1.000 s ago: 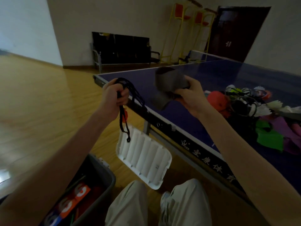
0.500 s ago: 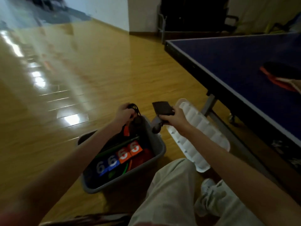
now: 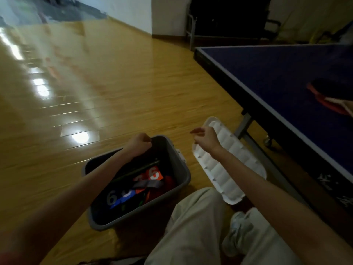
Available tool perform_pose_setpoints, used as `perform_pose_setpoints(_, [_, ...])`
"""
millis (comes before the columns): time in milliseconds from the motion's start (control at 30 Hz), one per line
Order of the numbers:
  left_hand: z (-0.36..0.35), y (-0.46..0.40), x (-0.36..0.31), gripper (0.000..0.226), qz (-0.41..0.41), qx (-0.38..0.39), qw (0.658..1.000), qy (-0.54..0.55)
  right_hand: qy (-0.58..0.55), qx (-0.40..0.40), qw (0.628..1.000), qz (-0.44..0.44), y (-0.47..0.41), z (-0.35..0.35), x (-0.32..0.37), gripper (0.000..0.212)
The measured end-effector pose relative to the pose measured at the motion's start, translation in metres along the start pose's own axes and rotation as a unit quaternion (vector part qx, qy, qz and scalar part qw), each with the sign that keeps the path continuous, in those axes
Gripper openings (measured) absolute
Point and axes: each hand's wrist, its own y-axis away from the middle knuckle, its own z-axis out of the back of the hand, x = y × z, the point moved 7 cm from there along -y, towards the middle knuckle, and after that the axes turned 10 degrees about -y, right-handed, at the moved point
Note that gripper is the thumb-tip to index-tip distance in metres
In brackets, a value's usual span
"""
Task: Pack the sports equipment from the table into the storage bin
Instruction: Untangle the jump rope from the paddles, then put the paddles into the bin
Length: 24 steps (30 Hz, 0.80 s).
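Observation:
The grey storage bin (image 3: 186, 174) stands on the wooden floor by my knees. Inside lie coloured number cards (image 3: 153, 174), a grey strap-like piece (image 3: 149, 184) and a dark rod. My left hand (image 3: 139, 144) hovers over the bin's far rim with its fingers curled into a fist; nothing shows in it. My right hand (image 3: 205, 139) hangs just right of the bin, above the white lid, fingers loosely curled and empty. On the blue table (image 3: 277, 73) a red and black paddle (image 3: 332, 92) shows at the right edge of view.
The ribbed white bin lid (image 3: 235, 175) lies on the floor between the bin and the table's metal leg (image 3: 243, 125). My legs in light trousers (image 3: 194, 226) are below the bin. Open wooden floor stretches to the left.
My view swung from the table down to the bin. Both hands came down over it; the grey item has left my right hand and the black cord no longer shows in my left.

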Motion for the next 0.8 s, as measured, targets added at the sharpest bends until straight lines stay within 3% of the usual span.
perform_pose_setpoints(100, [-0.007,-0.004,-0.066,0.020,-0.072,-0.034,0.996,0.043,0.015,-0.120,0.989,0.083,0.014,0.084,0.044,0.025])
perform_pose_setpoints(233, [-0.020,0.002,-0.171,0.023,-0.215,-0.048,0.967,0.130,0.071,-0.282,0.938,0.186,0.056,0.201,0.089,0.021])
perform_pose_setpoints(433, [-0.021,0.052,-0.338,0.021,-0.438,-0.155,0.879,0.108,0.169,-0.401,0.889,0.144,0.123,0.350,0.067,0.015])
perform_pose_setpoints(533, [-0.045,0.059,-0.411,0.023,-0.493,-0.122,0.861,0.004,0.159,-0.430,0.886,0.065,0.138,0.397,0.044,0.017])
perform_pose_setpoints(633, [-0.088,0.052,-0.462,0.036,-0.493,-0.051,0.859,-0.129,0.182,-0.437,0.880,0.049,0.131,0.421,0.038,0.019])
perform_pose_setpoints(800, [-0.118,0.031,-0.484,0.034,-0.483,-0.055,0.863,-0.134,0.302,-0.315,0.899,0.021,0.063,0.410,0.034,0.022])
